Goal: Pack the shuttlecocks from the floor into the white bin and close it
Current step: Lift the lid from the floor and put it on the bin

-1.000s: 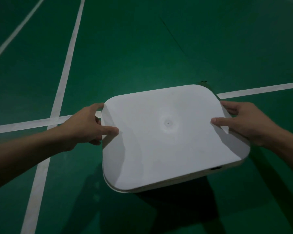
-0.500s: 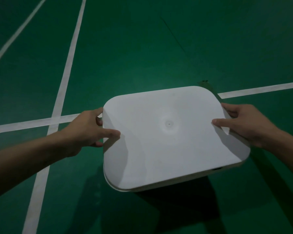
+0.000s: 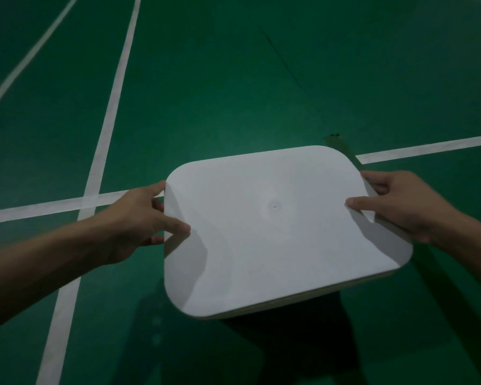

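Left hand (image 3: 134, 220) grips the left edge of one white lid (image 3: 275, 240), thumb on top and fingers curled under. Right hand (image 3: 395, 207) grips the right edge the same way. Two hands, one lid. The lid covers one white bin (image 3: 289, 302), of which only a thin rim strip shows under the near edge; can't tell if it's seated. Green floor (image 3: 233, 93), three white lines (image 3: 114, 107).

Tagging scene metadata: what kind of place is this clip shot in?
Probably an indoor badminton court, dimly lit: green sports floor crossed by white court lines, with a white lid held over it. No net or shuttlecocks are in view, so the sport is a guess.
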Motion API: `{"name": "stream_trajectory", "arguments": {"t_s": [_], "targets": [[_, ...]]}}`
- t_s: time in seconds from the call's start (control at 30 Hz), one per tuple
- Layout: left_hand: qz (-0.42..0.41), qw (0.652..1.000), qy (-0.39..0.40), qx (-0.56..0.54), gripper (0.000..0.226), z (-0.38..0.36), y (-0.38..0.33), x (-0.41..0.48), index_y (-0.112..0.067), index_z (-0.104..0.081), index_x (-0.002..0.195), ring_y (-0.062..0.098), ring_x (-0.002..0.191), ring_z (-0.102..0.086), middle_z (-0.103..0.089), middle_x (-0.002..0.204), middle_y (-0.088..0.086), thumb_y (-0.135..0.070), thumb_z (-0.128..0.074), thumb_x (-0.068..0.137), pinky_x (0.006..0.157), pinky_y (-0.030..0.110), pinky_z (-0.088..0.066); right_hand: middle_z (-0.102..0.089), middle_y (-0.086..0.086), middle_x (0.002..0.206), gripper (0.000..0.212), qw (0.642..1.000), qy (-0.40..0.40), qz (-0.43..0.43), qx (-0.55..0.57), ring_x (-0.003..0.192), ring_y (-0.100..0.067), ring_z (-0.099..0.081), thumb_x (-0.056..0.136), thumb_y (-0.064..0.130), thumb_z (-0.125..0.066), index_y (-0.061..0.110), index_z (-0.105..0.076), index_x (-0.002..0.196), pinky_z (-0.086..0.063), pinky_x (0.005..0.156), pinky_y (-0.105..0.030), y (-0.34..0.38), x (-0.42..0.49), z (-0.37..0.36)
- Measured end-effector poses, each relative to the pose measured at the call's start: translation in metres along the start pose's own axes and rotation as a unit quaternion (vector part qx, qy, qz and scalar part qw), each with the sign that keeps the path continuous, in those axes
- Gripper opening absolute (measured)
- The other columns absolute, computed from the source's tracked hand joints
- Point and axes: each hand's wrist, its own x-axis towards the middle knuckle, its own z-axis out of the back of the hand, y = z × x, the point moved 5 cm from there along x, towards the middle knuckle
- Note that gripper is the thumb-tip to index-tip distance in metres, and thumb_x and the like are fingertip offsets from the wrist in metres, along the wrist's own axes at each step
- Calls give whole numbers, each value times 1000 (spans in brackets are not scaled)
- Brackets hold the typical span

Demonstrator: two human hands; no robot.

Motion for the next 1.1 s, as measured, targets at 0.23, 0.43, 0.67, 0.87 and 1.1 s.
{"name": "stream_trajectory", "arguments": {"t_s": [0.23,0.43,0.67,0.87,1.1], "targets": [[-60,993,-49,92,92,-4,9,0,-20,-35,145,21,82,-62,-59,94,-2,6,-78,67,58,28,-46,-71,7,98,41,998,-4,17,-54,79,-12,-67,79,12,-75,26,-66,116,-49,64,-27,-8,1,-3],[-73,970,-53,224,113,-11,20,0,-44,-12,147,25,107,-53,-38,140,4,-40,-82,59,86,47,-50,-64,5,118,52,988,-18,37,-149,98,-21,-61,82,28,-72,30,-53,130,-48,87,-36,-8,2,-7],[-106,935,-74,331,107,-34,36,7,-41,-2,149,35,143,-11,16,155,-3,-71,-59,63,111,54,-25,-5,9,161,87,951,-9,92,-294,146,-13,-15,84,62,-51,26,-14,154,-14,116,-32,-10,-1,-22],[-191,837,-140,493,109,-44,39,7,-24,15,150,21,140,31,40,149,-1,-90,-4,65,110,38,13,17,10,159,92,916,-11,92,-389,148,-17,-8,80,76,-23,26,2,153,-25,114,-46,-17,-6,-34],[-267,766,-97,576,83,-63,26,-1,-31,12,149,26,141,29,25,155,5,-77,0,81,114,55,11,19,3,160,96,896,-8,102,-432,147,-14,12,78,76,-10,19,7,153,-12,117,-41,-24,-4,-37]]}}
